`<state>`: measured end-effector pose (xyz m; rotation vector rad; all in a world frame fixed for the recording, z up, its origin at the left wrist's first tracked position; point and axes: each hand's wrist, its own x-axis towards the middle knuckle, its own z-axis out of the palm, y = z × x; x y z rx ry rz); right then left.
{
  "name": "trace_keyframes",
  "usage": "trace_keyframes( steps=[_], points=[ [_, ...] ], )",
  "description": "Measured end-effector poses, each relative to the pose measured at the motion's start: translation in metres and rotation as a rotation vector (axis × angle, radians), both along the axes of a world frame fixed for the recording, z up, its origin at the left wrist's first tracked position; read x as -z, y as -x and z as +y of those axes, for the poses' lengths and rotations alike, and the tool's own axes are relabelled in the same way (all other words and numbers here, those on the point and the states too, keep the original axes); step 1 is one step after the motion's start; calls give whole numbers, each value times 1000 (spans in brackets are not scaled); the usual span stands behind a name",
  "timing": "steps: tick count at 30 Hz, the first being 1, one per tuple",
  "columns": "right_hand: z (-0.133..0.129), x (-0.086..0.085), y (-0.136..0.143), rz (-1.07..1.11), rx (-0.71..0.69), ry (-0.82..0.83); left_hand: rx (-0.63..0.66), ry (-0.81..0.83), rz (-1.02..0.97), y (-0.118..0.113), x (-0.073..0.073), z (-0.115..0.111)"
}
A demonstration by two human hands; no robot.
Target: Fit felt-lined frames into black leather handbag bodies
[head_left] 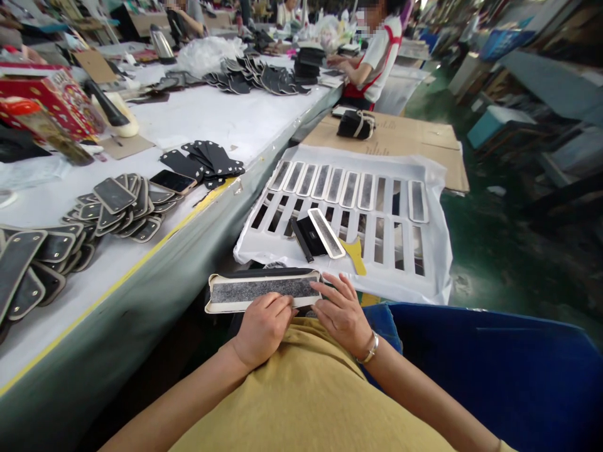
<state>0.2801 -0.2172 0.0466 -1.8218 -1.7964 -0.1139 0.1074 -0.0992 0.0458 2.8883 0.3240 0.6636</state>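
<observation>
A long rectangular piece with a grey speckled strip (pixel 254 291) and raised off-white edges lies in front of my body, black along its far side. My left hand (pixel 264 326) is closed on its near edge, right of the middle, with fingers bunched together. At its right end, my right hand (pixel 343 312) grips the corner between thumb and fingertips, the other fingers fanned out. Just beyond, a white-framed strip (pixel 326 232) leans on a black block-like object (pixel 308 235). A yellow scraper-like tool (pixel 355 254) lies beside them.
A white slotted sheet (pixel 431 251) holds a row of grey strips. On the left table (pixel 155 125) are grey panels (pixel 113 196), black cut pieces (pixel 207 160) and a phone (pixel 173 182). A blue bin (pixel 490 370) stands at my right. A co-worker (pixel 377 59) sits farther back.
</observation>
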Motion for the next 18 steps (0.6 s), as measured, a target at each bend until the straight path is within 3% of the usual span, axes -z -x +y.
trace_keyframes(
  steps=[7, 18],
  points=[
    [1, 0, 8, 51, 79, 49, -58, 82, -58, -1, 7, -4],
    [7, 1, 15, 265, 244, 117, -145, 258, 114, -10, -11, 0]
  ],
)
